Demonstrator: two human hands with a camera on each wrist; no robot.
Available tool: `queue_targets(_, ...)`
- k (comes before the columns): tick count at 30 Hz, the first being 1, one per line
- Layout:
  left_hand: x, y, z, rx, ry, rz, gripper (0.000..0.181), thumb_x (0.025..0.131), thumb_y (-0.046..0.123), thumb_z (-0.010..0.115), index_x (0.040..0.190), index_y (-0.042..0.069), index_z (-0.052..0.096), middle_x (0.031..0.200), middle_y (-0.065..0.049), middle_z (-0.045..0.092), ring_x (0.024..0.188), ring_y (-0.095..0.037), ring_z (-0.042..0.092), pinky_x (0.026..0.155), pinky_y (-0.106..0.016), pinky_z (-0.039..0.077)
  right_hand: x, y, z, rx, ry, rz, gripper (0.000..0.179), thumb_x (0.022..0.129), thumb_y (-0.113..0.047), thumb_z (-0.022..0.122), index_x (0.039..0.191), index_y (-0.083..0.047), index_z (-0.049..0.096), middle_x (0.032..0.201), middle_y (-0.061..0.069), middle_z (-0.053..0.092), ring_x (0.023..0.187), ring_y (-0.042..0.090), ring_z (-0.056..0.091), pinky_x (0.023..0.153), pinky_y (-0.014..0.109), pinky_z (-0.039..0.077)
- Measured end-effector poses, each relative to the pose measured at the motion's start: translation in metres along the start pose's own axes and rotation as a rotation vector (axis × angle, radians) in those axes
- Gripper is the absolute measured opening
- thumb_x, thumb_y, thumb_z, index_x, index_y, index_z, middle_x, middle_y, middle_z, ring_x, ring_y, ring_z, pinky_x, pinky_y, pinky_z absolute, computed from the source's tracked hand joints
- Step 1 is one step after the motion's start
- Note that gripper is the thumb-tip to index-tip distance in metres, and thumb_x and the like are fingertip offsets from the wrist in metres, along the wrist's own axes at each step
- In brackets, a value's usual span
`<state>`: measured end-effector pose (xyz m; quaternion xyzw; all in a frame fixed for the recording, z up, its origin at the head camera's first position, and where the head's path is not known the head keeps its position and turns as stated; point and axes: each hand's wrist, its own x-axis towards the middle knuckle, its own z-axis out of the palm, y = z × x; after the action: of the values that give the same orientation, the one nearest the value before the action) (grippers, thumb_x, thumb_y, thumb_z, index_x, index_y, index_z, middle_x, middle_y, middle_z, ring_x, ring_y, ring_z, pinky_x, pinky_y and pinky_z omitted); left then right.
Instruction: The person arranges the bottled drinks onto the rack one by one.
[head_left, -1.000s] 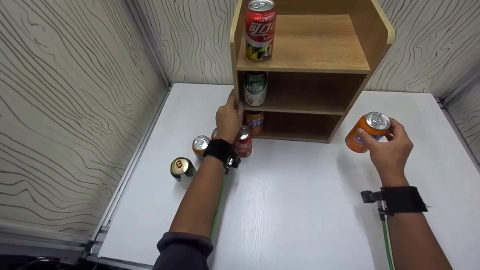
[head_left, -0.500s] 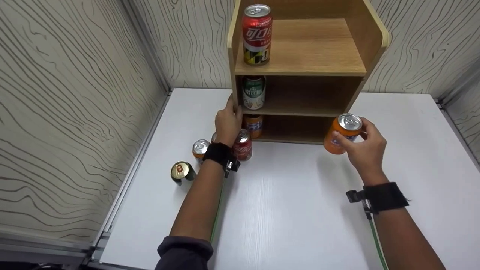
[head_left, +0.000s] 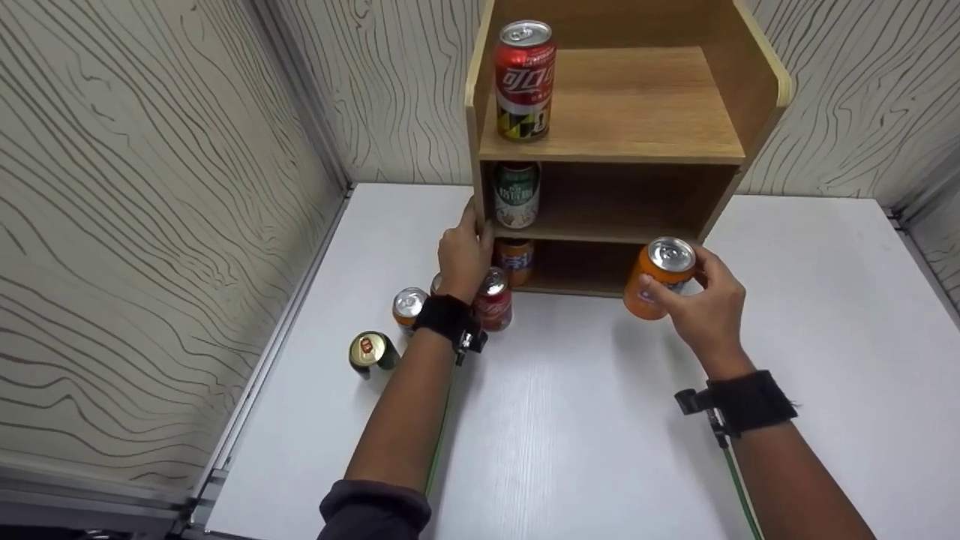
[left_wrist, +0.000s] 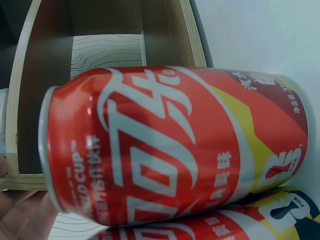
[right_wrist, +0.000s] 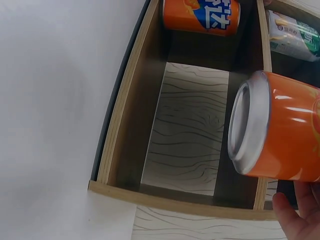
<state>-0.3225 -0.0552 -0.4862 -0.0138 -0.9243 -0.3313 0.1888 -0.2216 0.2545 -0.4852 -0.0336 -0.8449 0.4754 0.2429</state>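
3 orng cans [head_left: 637, 296]; 3 red cans [head_left: 524, 86]; 2 grn cans [head_left: 517, 193]; 1 shelf unit [head_left: 637, 105]

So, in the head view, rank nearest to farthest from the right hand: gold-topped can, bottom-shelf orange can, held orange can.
1. Held orange can: in the right hand.
2. Bottom-shelf orange can: shelf unit's left side.
3. Gold-topped can: leftmost on the table.
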Motion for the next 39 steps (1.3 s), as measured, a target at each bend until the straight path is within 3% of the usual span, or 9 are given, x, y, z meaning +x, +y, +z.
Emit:
queue_targets(6,-0.001,0.002,0.002,0.017,0.016,0.0,0.05,0.106,0.024,0.061,0.154,0.011,0.052,0.109,-0.016,0.081,0.094,-0.03,0.081,0.079,-0.044,0.064,-0.002,-0.006,0.003,0.016,-0.01,-0.046,0.065,0.08,-0.018,0.092,0.135,0.002,0.063,0.132,0.017,0.072,0.118,0.025,0.067,0.1,0.005,0.04)
queue_targets(13,0.001,0.003,0.002,0.015,0.013,0.01,0.048,0.106,0.024,0.061,0.152,0.01,0.053,0.105,-0.015,0.081,0.089,-0.028,0.08,0.075,-0.043,0.063,0.0,-0.014,0.004,0.025,-0.003,-0.091,0.064,0.079,-0.016,0.093,0.134,0.003,0.064,0.129,0.016,0.073,0.11,-0.006,0.06,0.1,0.005,0.041)
queue_targets(16,-0.001,0.001,0.003,0.014,0.018,0.008,0.047,0.106,0.024,0.06,0.151,0.01,0.054,0.105,-0.014,0.081,0.088,-0.027,0.08,0.074,-0.042,0.062,-0.002,-0.014,0.005,0.031,-0.003,-0.097,0.064,0.079,-0.016,0.093,0.134,0.003,0.064,0.128,0.016,0.073,0.108,-0.013,0.057,0.1,0.004,0.041)
queue_targets(24,-0.008,-0.008,0.002,-0.001,0.032,-0.006,0.045,0.106,0.023,0.061,0.148,0.011,0.057,0.105,-0.015,0.081,0.091,-0.028,0.081,0.075,-0.044,0.063,-0.007,-0.011,0.009,0.031,-0.02,-0.109,0.064,0.079,-0.015,0.093,0.133,0.004,0.064,0.127,0.017,0.073,0.108,-0.01,0.056,0.099,0.005,0.041)
queue_targets(29,-0.006,-0.006,0.0,0.001,0.031,0.014,0.045,0.105,0.024,0.061,0.149,0.01,0.056,0.105,-0.016,0.081,0.091,-0.03,0.08,0.076,-0.045,0.063,-0.006,-0.011,0.011,0.046,-0.006,-0.126,0.064,0.078,-0.013,0.092,0.133,0.004,0.064,0.127,0.017,0.073,0.108,-0.013,0.056,0.099,0.005,0.042)
queue_targets(34,-0.003,-0.001,-0.001,0.011,0.005,-0.012,0.05,0.106,0.025,0.061,0.153,0.012,0.052,0.111,-0.016,0.081,0.097,-0.03,0.08,0.08,-0.044,0.063,-0.006,-0.013,0.015,0.046,-0.015,-0.136,0.066,0.077,-0.011,0.093,0.134,0.006,0.063,0.127,0.019,0.072,0.108,-0.015,0.055,0.099,0.004,0.042)
queue_targets(39,-0.002,0.0,-0.001,0.008,0.003,-0.007,0.05,0.107,0.025,0.06,0.154,0.01,0.051,0.116,-0.018,0.079,0.101,-0.031,0.08,0.083,-0.045,0.064,-0.006,-0.017,0.023,0.054,-0.02,-0.148,0.068,0.076,-0.012,0.094,0.133,0.006,0.063,0.124,0.02,0.072,0.103,-0.014,0.055,0.089,0.003,0.045)
